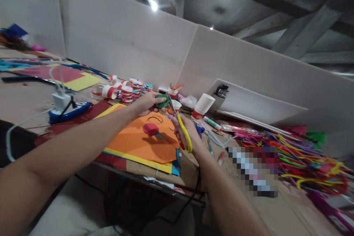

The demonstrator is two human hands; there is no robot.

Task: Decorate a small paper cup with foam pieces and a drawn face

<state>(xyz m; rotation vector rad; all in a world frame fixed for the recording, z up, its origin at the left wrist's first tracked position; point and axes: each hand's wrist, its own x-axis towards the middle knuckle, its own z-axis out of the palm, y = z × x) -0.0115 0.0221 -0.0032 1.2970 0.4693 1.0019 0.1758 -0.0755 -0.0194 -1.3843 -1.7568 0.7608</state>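
Note:
My left hand [148, 104] is closed on a round piece of green paper [162, 101], pinched between thumb and fingers. In my right hand [184, 132] is a pair of scissors [183, 127] with yellow handles, its blades pointing up beside the green piece. Whether the blades touch the paper, I cannot tell. Below both hands lie orange sheets [132, 138] on top of yellow and blue ones. A red paper circle [151, 129] rests on the orange, near a thin curved offcut [155, 119].
Behind my left hand are several cut red-and-white paper cups [127, 94]. A cup stack [204, 105] and a bottle [219, 97] stand farther right. Colourful pipe cleaners [301, 162] cover the right side. A blue power strip [70, 112] with a charger sits left. White panels [132, 40] close off the back.

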